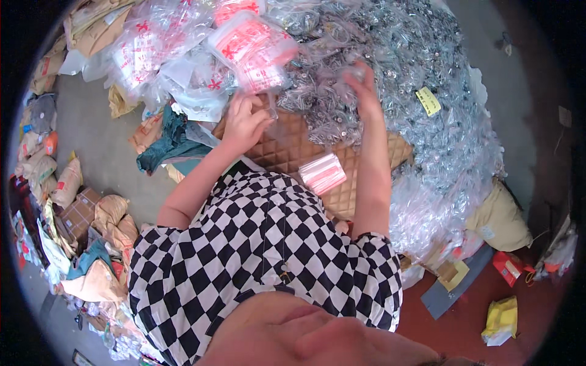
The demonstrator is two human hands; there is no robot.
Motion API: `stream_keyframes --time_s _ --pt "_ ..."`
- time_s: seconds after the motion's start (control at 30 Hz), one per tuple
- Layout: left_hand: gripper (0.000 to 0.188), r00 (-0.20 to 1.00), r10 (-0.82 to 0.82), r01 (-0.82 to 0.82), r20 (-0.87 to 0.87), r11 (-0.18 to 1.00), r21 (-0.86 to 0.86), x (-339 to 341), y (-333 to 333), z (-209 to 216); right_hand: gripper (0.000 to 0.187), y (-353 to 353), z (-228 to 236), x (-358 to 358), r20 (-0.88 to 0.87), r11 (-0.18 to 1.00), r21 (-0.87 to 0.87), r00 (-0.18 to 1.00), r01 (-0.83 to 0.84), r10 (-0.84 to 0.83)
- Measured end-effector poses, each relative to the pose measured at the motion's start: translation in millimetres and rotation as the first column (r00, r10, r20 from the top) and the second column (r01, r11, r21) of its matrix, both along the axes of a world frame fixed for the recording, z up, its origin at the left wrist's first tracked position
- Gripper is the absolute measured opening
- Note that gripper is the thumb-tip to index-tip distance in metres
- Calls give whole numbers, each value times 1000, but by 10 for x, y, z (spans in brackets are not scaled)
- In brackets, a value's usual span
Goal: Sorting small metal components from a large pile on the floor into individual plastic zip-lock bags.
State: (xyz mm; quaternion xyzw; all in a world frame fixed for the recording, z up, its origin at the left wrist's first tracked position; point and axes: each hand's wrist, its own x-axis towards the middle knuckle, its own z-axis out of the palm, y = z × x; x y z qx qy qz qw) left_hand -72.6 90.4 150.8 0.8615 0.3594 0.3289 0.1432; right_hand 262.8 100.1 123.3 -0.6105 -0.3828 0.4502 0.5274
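Note:
My left hand (246, 122) is closed, its fingers pinching the edge of a clear plastic bag (273, 108) beside a stack of clear bags with red print (255, 49). My right hand (364, 91) reaches over a big heap of small clear packets of metal parts (412, 64). Its fingers curl around a small shiny clear packet (355, 73), slightly blurred, whose contents I cannot make out. Between my forearms, a bundle of flat red-and-white bags (322, 173) lies on a brown quilted mat (281, 143).
A yellow handwritten note (428, 101) rests on the heap. Left of me are dark teal cloth or sacking (171, 146), a brown carton (79, 210) and several filled sacks (67, 183). A beige sack (502, 216) and a yellow packet (500, 320) lie to the right.

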Motion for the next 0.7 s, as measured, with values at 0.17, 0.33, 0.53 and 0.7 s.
stream_keyframes --time_s 0.17,0.33,0.53,0.7 --pt "32 998 -56 52 -37 994 -94 -109 28 -169 76 935 33 -205 813 878 -393 342 -272 471" --pt "60 998 -28 10 -57 954 -298 -93 -56 -154 58 1208 -249 -105 783 785 -617 54 -57 619" --pt "51 921 -86 -238 -379 647 -725 -208 -13 60 44 170 106 -52 241 958 -242 946 -156 216" --pt "31 974 -224 221 31 920 -323 153 107 -276 56 -705 484 -401 -581 954 -290 779 74 -237"
